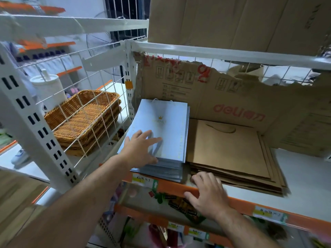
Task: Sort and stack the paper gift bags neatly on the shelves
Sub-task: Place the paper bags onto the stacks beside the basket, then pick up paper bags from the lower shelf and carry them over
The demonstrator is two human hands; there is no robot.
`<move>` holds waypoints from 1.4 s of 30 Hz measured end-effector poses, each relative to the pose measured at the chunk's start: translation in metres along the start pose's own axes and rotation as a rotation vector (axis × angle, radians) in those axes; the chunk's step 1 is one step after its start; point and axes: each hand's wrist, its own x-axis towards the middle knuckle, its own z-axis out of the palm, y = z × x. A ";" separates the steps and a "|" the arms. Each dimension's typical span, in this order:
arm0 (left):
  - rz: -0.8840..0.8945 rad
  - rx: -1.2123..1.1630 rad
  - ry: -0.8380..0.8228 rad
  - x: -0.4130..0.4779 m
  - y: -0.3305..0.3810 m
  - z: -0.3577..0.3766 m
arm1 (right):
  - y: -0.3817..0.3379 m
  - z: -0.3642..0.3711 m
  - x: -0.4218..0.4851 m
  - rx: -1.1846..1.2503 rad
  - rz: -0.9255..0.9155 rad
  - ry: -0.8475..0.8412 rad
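A stack of pale blue gift bags [166, 126] with a gold crown print lies flat at the left end of the white shelf [304, 178]. Right beside it lies a stack of brown kraft gift bags [231, 149]. My left hand [141, 149] lies flat on the top blue bag, fingers spread, thumb at the stack's front edge. My right hand [209, 192] rests with spread fingers on the shelf's orange front edge, its fingertips touching the front of the brown stack.
A torn cardboard sheet [232, 97] stands behind both stacks, and a cardboard box [232, 20] sits on the shelf above. Left of the wire divider [93, 104] are stacked wicker baskets [84, 119]. Lower shelves [179, 203] hold mixed goods.
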 end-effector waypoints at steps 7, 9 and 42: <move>0.073 -0.023 -0.055 0.018 -0.022 0.008 | -0.005 0.001 0.003 -0.001 0.059 -0.014; 0.080 -0.012 -0.050 0.016 -0.020 0.010 | -0.006 0.001 0.004 0.010 0.074 -0.012; 0.849 -0.090 -0.143 -0.080 0.276 0.069 | 0.071 -0.065 -0.257 0.126 0.912 0.304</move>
